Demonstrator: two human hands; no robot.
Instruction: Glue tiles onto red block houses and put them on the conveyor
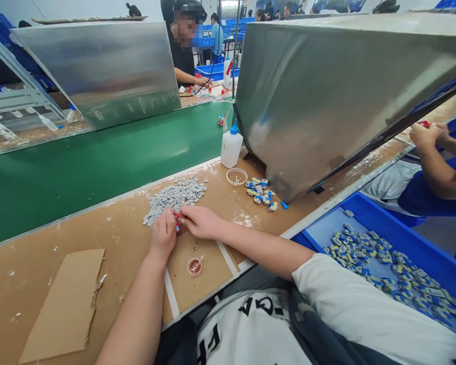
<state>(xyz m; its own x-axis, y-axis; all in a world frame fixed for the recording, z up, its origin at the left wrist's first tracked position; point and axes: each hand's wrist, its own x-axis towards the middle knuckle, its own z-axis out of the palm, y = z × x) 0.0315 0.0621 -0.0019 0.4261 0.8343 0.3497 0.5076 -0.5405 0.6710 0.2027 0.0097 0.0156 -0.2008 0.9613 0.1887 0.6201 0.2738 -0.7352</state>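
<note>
My left hand [162,234] and my right hand [198,222] meet over the brown table, fingers closed around a small red and blue plastic piece [178,226]. Much of that piece is hidden by the fingers, so its exact kind cannot be made out. Just beyond the hands lies a heap of small grey flat pieces [177,195]. Nearer my body, a small round cup [194,266] holds something reddish, with a thin white stick leaning in it. A few tiny dark bits lie between the cup and my hands.
A white bottle with a blue cap [231,148], a tape ring [236,177] and several blue-yellow-white pieces [262,192] stand right, beside a large metal panel [327,101]. Cardboard [64,304] lies left. A blue bin [307,241] holds many pieces. Beyond runs a green belt [99,167]; co-workers sit nearby.
</note>
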